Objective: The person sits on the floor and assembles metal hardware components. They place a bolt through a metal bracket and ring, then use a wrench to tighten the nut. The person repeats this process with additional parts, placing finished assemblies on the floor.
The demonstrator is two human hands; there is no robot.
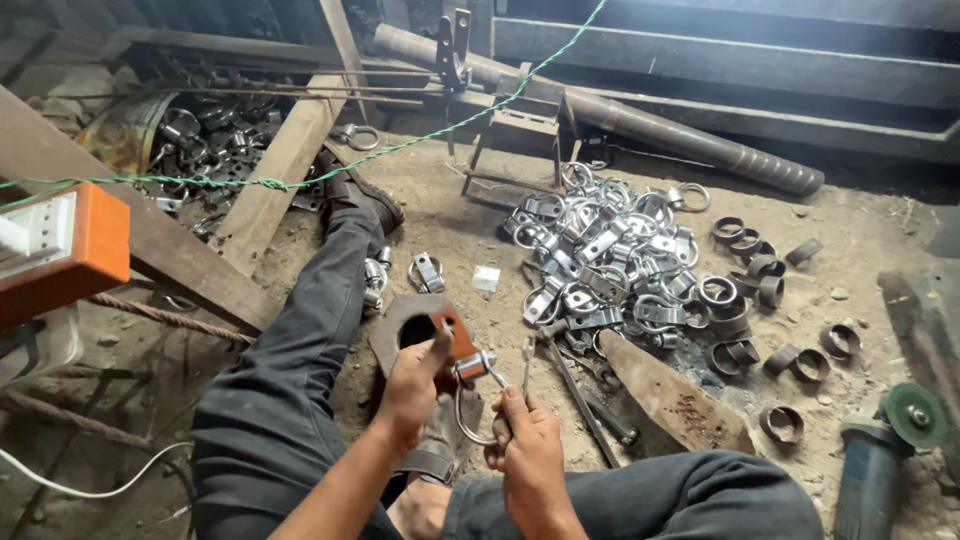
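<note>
clamp ring (470,400) | shiny metal (U-shaped) | held upright above ground

The angle grinder (880,455) is cut off by the lower edge; orange box (60,250) by the left.

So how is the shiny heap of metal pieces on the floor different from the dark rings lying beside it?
The shiny clamp pile is bright silver; the dark rings are dull brown-black. The clamps are shaped pieces with flat tabs and loops; the rings are plain short bands. The clamps lie heaped over one another; the rings are mostly scattered apart on the dirt floor. Both are small round metal parts lying on the ground.
</note>
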